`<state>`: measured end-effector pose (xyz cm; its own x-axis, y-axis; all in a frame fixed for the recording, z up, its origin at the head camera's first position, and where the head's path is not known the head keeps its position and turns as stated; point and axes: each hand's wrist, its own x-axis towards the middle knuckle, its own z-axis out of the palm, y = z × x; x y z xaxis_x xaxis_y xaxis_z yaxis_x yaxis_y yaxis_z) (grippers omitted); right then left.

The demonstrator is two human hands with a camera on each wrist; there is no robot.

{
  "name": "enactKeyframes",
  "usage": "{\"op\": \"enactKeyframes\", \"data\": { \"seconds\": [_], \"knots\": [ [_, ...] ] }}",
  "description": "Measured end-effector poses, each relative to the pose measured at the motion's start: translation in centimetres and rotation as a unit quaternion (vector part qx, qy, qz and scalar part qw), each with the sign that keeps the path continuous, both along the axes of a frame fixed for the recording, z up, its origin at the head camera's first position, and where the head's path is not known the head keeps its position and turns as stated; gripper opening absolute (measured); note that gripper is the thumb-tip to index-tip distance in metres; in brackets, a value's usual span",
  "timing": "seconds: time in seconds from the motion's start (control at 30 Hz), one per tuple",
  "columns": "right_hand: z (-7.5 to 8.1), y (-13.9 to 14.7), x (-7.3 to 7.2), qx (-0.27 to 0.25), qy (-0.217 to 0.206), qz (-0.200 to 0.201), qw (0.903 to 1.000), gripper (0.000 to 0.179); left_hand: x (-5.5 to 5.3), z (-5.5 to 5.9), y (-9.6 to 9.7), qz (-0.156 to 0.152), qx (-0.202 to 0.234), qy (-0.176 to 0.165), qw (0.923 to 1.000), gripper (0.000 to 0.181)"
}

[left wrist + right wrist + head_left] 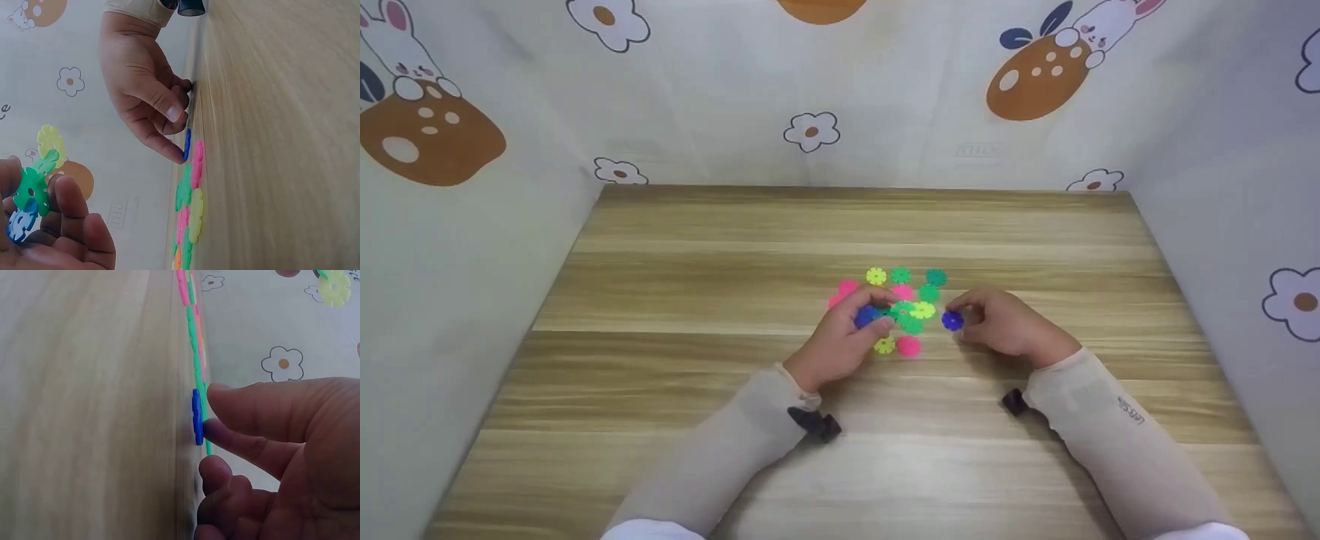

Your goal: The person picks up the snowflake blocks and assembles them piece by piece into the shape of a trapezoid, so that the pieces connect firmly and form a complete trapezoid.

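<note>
My left hand (836,337) grips a chain of interlocked notched plastic discs, raised above the table. In the left wrist view the chain runs from a blue disc (22,224) through a green disc (37,188) and a lighter green one to a yellow disc (52,140). To the right, my right hand (1009,322) is low over the tabletop with its index fingertip at the edge of a loose dark blue disc (952,321). That disc lies flat, and the right thumb (242,405) is apart from it in the right wrist view.
Loose discs lie around and beneath the left hand, among them a yellow disc (876,277), a teal disc (936,277) and a pink disc (909,346). The wood-grain table (697,285) is walled at the back and sides by patterned cloth (720,112).
</note>
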<state>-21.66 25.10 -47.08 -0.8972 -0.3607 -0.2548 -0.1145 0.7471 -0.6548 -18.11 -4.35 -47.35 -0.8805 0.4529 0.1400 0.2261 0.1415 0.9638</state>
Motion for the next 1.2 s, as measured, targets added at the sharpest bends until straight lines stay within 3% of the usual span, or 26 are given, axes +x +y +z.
{"op": "enactKeyframes", "data": {
  "seconds": [0.43,0.57,0.63,0.73,0.83,1.2],
  "knots": [
    [0.0,-0.4,0.5,-0.011,-0.001,0.011,0.9999,0.021,0.0,0.0,-0.1,-0.002,0.012,-0.009,0.9999,0.027],
    [0.4,-1.0,0.6,-0.081,0.013,-0.025,0.9963,0.016,0.0,-0.1,-0.1,-0.003,0.021,-0.008,0.9998,0.028],
    [0.7,-1.4,0.9,-0.155,0.018,-0.053,0.9862,0.017,0.0,-0.1,-0.1,-0.003,0.020,-0.007,0.9998,0.028],
    [1.3,-2.0,1.4,-0.272,0.022,-0.094,0.9574,0.020,0.0,-0.1,-0.2,-0.001,0.013,-0.007,0.9999,0.027],
    [1.7,-2.5,1.9,-0.341,0.025,-0.100,0.9345,0.020,-0.1,-0.1,-0.4,-0.002,0.007,-0.002,1.0000,0.027],
    [2.4,-2.9,2.8,-0.395,0.043,-0.067,0.9155,0.018,0.0,0.1,-0.3,-0.001,0.006,0.005,1.0000,0.027]
  ]
}}
